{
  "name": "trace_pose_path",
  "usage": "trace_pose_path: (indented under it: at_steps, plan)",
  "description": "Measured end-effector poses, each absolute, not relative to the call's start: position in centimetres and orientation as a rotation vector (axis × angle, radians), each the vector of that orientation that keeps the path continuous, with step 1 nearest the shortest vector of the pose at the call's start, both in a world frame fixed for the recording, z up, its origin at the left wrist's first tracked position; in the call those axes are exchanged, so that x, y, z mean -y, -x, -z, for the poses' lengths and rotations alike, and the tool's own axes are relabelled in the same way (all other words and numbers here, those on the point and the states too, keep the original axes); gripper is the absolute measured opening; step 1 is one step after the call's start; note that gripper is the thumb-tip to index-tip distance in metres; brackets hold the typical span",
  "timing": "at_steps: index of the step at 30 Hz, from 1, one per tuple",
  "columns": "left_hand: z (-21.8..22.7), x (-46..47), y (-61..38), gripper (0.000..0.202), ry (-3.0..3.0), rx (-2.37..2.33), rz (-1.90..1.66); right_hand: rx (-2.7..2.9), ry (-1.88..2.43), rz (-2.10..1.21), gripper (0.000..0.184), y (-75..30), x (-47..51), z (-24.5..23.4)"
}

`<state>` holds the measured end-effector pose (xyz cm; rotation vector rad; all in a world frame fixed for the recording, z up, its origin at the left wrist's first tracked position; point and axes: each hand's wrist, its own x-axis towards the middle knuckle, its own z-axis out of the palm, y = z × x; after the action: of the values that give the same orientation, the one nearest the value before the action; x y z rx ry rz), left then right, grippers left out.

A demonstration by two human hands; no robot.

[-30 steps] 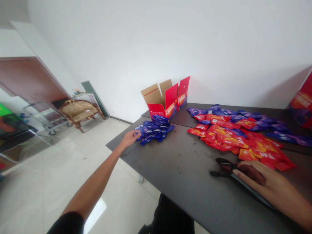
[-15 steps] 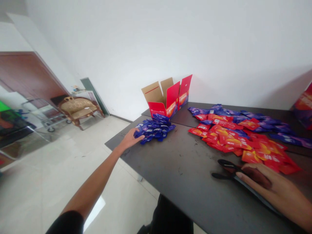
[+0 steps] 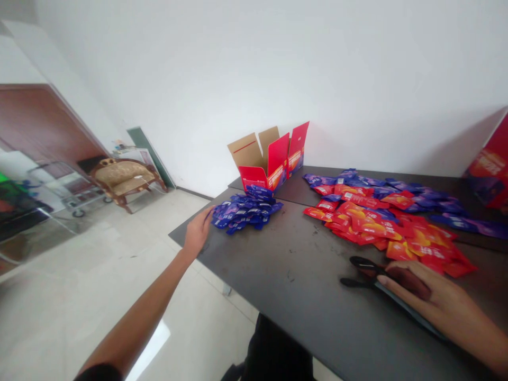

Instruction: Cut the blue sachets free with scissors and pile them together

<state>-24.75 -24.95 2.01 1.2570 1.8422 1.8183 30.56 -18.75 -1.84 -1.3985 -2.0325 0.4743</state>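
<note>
My left hand (image 3: 197, 231) is at the left end of a pile of blue packets (image 3: 248, 211), near the table's left edge. Its fingers are closed on the edge of a blue packet (image 3: 216, 217), partly hidden by the hand. On the right, my right hand (image 3: 431, 296) grips a dark, flat thing with black rounded ends (image 3: 363, 264), low over the tabletop. Its kind is unclear. Just beyond that hand lies a heap of red packets (image 3: 369, 222) with orange pictures. More blue packets (image 3: 413, 191) lie behind the red ones.
Behind the blue pile stands an open red carton (image 3: 254, 177), with another red carton (image 3: 297, 151) beside it against the wall. A third red box (image 3: 492, 169) is at the far right. The dark table (image 3: 273, 264) ends at the left above a pale floor. A carved settee (image 3: 127, 180) stands beyond.
My left hand has drawn left, from over the pile to its edge, and its thumb has closed in. My right hand keeps its hold. The view has shifted slightly.
</note>
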Motion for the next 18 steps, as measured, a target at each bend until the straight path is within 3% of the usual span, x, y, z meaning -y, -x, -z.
trace_pose_path:
  at_steps: [4, 11, 18]
  plan:
    - [-1.8, 28.0, 21.1, 0.029, -1.289, -1.632, -1.829, 2.071, 1.361, -0.641, 0.05, -31.1, 18.6, 2.2]
    - [0.5, 28.9, 13.2, 0.033, -2.219, -1.299, -1.055, 2.099, 1.348, -0.612, 0.048, -31.3, 18.6, 2.1]
    - [1.6, 24.1, 11.2, 0.037, -2.627, -1.435, -0.83, 2.138, 1.266, -0.602, 0.045, -31.3, 18.7, 2.1]
